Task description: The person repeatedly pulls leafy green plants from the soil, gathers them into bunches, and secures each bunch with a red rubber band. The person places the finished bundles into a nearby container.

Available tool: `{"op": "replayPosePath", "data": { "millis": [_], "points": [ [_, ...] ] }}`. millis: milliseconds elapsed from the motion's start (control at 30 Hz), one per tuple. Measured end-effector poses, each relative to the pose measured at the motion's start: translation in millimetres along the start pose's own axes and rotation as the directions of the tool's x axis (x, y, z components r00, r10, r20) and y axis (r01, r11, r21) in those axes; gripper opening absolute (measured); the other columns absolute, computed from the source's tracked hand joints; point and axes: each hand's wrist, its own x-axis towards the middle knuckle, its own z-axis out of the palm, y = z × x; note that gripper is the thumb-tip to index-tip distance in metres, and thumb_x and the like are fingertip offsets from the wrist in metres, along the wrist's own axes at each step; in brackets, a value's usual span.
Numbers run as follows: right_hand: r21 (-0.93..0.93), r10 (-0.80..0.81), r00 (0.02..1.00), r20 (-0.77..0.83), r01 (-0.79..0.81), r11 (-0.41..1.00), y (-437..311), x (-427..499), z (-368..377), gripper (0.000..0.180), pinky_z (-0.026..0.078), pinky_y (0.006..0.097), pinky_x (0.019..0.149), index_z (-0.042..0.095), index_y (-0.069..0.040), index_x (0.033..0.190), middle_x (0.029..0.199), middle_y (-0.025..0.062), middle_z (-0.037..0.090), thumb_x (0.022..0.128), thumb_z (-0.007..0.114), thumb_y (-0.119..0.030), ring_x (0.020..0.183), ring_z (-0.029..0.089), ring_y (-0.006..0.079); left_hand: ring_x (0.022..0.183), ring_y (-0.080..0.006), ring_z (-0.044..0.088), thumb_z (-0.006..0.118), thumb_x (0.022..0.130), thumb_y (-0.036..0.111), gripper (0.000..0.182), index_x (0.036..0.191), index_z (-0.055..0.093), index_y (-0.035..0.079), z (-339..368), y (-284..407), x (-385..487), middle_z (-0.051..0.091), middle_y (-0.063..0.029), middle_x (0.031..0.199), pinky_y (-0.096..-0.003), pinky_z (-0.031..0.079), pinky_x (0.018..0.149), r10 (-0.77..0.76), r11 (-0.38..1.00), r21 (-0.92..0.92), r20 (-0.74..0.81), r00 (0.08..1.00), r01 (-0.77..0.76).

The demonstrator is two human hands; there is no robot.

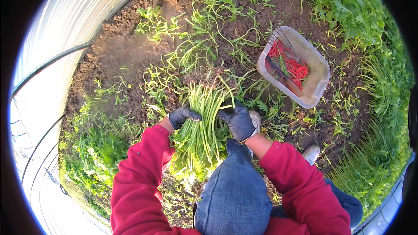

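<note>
Both hands wear dark gloves. A thick bunch of leafy greens (204,114) lies between them, stems and reddish roots toward the far side, leaves toward me. My left hand (184,117) grips its left side, with the thumb laid across the stems. At the right edge, my right hand (238,120) is closed against the stalks, its thumb by the outermost ones. One bent stalk crosses near its fingers. The far sides of both hands' grips are hidden by the bunch.
On the soil to the right stands a translucent plastic tub (318,71) holding red ties (298,73), a wooden-handled tool (292,85) and thin metal rods (287,44). Loose greens (199,49) litter the soil. Growing plants (388,104) line the right; plastic sheeting (75,9) curves along the left.
</note>
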Motion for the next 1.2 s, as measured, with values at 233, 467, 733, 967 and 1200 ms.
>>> {"op": "replayPosePath", "data": {
  "millis": [233,467,733,967,1200],
  "points": [
    [-0.189,-0.171,0.982,-0.080,0.154,0.970,3.0,5.6,-22.0,0.023,0.047,0.0380,0.069,0.061,-0.001,0.095,0.086,0.0160,0.064,0.081,0.065,-0.019,0.077,0.060,0.0336,0.096,-0.0241,0.062,0.063,0.076,0.005,0.045,0.119,0.053,-0.001,-0.7,-3.7,-4.2,0.062,-0.0143,0.109,-0.0357,0.049,0.085,-0.008,1.000,-0.014,0.012,1.000,0.008],
    [-0.450,-0.280,0.958,0.066,0.279,0.848,-20.1,-9.5,-49.2,0.026,0.048,0.0324,0.076,0.060,-0.003,0.107,0.092,0.0171,0.064,0.083,0.060,-0.011,0.085,0.062,0.0299,0.096,-0.0248,0.062,0.066,0.072,0.006,0.052,0.121,0.051,-0.001,-20.0,-5.1,-20.9,0.062,-0.0140,0.110,-0.0377,0.049,0.086,-0.023,0.999,-0.027,0.000,1.000,0.023],
    [-0.855,-0.279,0.959,0.049,0.185,0.484,-25.2,41.5,-212.4,0.021,0.048,0.0435,0.069,0.065,-0.006,0.091,0.084,0.0182,0.063,0.081,0.060,-0.024,0.078,0.061,0.0347,0.096,-0.0281,0.062,0.074,0.067,0.008,0.065,0.125,0.047,-0.002,-33.4,-9.0,-47.9,0.059,-0.0169,0.114,-0.0421,0.049,0.086,-0.091,0.983,-0.144,0.145,0.985,0.112],
    [-0.985,0.280,0.960,0.025,-0.024,0.171,15.4,95.6,-227.2,0.031,0.048,0.0442,0.077,0.064,-0.009,0.098,0.092,0.0190,0.064,0.083,0.053,-0.034,0.089,0.061,0.0349,0.095,-0.0266,0.063,0.068,0.068,-0.005,0.063,0.127,0.045,-0.002,-14.6,-21.3,-52.1,0.060,-0.0181,0.111,-0.0390,0.051,0.084,-0.234,0.954,-0.154,0.158,0.959,0.258],
    [-0.960,-0.089,0.977,0.193,0.207,0.189,-76.9,25.9,-260.3,0.032,0.047,0.0471,0.072,0.060,-0.009,0.102,0.092,0.0199,0.063,0.084,0.050,-0.034,0.082,0.061,0.0358,0.103,-0.0297,0.059,0.069,0.069,0.011,0.062,0.124,0.047,-0.006,38.0,-20.1,-44.5,0.056,-0.0215,0.118,-0.0427,0.045,0.093,-0.297,0.903,-0.254,0.218,0.930,0.348]
  ]
}}
